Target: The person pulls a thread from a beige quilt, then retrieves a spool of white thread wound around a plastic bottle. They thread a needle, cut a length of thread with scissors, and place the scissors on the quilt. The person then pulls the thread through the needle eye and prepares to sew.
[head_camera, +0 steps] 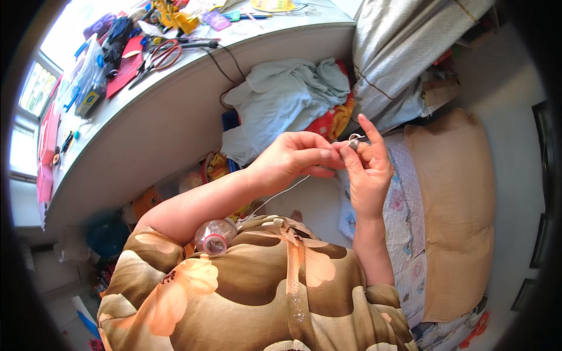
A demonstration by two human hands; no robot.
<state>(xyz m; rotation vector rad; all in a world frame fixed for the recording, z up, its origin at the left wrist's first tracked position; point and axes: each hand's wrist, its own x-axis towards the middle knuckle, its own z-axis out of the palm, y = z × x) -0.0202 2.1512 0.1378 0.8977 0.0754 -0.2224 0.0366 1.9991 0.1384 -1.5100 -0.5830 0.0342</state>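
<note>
My left hand [292, 155] and my right hand [371, 169] meet in front of my chest, fingertips together. A thin white cord [283, 191] runs up from near my waist to beneath my left hand. At the right fingertips the cord loops around a small grey object [354, 144], too small to make out. My left fingertips pinch at the same spot, partly hiding it. One right finger points upward, away from the others. Under my left upper arm a clear plastic bottle [214, 239] is tucked against my body, its open neck towards me.
A curved white counter [281, 35] at the upper left carries red-handled scissors [164, 57], a soldering iron-like tool [199, 44] and clutter. Pale blue cloth [290, 94] is heaped below it. On the right lie a patterned quilt [401, 228] and a tan pillow [454, 219].
</note>
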